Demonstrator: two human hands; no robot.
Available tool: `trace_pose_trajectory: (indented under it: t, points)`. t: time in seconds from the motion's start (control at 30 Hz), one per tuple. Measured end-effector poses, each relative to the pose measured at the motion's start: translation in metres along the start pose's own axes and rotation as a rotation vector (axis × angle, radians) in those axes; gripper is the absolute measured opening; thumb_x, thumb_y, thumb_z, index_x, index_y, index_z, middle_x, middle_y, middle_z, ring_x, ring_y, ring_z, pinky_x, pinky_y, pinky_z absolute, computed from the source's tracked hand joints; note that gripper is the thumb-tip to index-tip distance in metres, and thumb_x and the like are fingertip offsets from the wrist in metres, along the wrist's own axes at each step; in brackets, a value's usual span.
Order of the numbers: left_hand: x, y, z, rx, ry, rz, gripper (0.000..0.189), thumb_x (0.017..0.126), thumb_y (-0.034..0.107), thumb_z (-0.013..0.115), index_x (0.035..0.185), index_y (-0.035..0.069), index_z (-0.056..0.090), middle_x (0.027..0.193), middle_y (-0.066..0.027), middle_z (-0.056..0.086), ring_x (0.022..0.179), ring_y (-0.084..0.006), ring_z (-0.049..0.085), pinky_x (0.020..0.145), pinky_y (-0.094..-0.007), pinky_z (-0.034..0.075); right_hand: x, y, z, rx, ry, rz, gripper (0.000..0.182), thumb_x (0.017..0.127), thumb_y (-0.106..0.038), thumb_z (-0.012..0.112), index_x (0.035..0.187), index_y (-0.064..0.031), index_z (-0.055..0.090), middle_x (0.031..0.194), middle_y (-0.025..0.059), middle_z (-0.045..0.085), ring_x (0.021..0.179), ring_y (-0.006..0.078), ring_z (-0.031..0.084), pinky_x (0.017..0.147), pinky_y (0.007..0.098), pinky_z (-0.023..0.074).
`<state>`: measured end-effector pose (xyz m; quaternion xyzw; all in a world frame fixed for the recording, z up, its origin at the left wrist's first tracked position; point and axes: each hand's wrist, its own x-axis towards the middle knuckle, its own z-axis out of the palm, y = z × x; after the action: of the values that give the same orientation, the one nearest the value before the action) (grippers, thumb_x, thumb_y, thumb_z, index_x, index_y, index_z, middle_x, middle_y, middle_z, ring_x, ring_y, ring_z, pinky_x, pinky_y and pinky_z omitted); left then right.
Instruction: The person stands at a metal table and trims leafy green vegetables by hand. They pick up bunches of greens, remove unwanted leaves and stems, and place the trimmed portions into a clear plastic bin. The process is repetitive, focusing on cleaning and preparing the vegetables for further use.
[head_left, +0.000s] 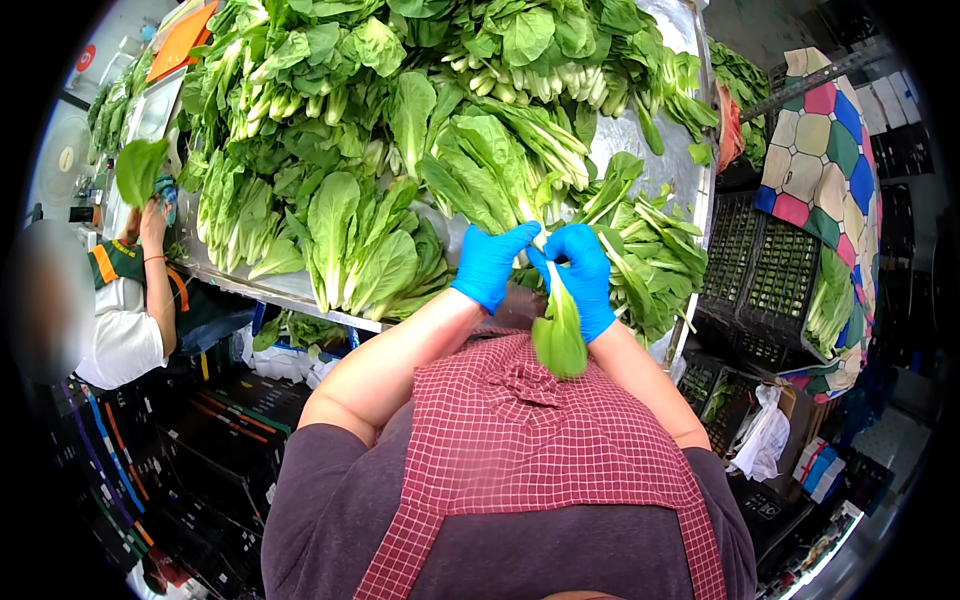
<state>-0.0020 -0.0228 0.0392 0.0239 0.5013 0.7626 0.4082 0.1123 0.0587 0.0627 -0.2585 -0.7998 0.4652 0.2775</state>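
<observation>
In a blue glove, my left hand (491, 259) grips the stem end of a leafy green bunch (484, 169), its leaves pointing away from me over the metal table. My right hand (581, 274), also gloved in blue, pinches the pale stalk of a single leaf (561, 337). That leaf hangs down in front of my checked apron (517, 427). Both hands are close together at the table's near edge. Loose leaves and stalks (652, 262) lie in a pile to the right of my right hand. Left of my left hand rests another bunch of greens (364, 247).
Heaped greens (315, 67) cover the far part of the metal table (626, 135). At the left, a co-worker (124, 300) holds up a leaf (141, 172). Black crates (757, 270) with a patterned cloth (817, 142) stand at the right; more crates (210, 427) are at lower left.
</observation>
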Motion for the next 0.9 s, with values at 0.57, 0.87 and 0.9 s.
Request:
trace_pose_trajectory:
  t: [0.57,0.87,0.9]
  points:
    - [0.0,0.003,-0.011,-0.077,-0.057,-0.054,0.021,0.082,0.007,0.069,0.101,0.002,0.063,0.078,-0.0049,0.066,0.056,-0.0117,0.058,0.048,-0.0213,0.041,-0.003,-0.006,-0.003,0.742,0.039,0.611,0.022,0.088,-0.011,0.067,0.105,-0.0004,0.058,0.091,0.0092,0.064,0.072,0.0153,0.064,0.067,0.0266,0.0521]
    - [-0.007,0.01,-0.013,-0.257,-0.169,-0.113,0.041,0.084,-0.002,0.061,0.123,0.001,0.051,0.108,-0.0106,0.063,0.091,-0.0194,0.063,0.077,-0.0293,0.051,0.0,0.0,-0.006,0.82,-0.071,0.665,0.026,0.086,-0.01,0.069,0.109,-0.0022,0.059,0.09,0.0054,0.063,0.069,0.0119,0.059,0.062,0.0249,0.0485]
    - [-0.008,0.011,-0.013,-0.291,-0.199,-0.113,0.048,0.085,-0.003,0.059,0.131,0.001,0.046,0.117,-0.0117,0.061,0.101,-0.0216,0.062,0.086,-0.0319,0.052,0.0,0.0,-0.007,0.793,-0.081,0.659,0.026,0.086,-0.011,0.069,0.108,-0.0029,0.059,0.088,0.0047,0.063,0.069,0.0115,0.058,0.062,0.0246,0.0482]
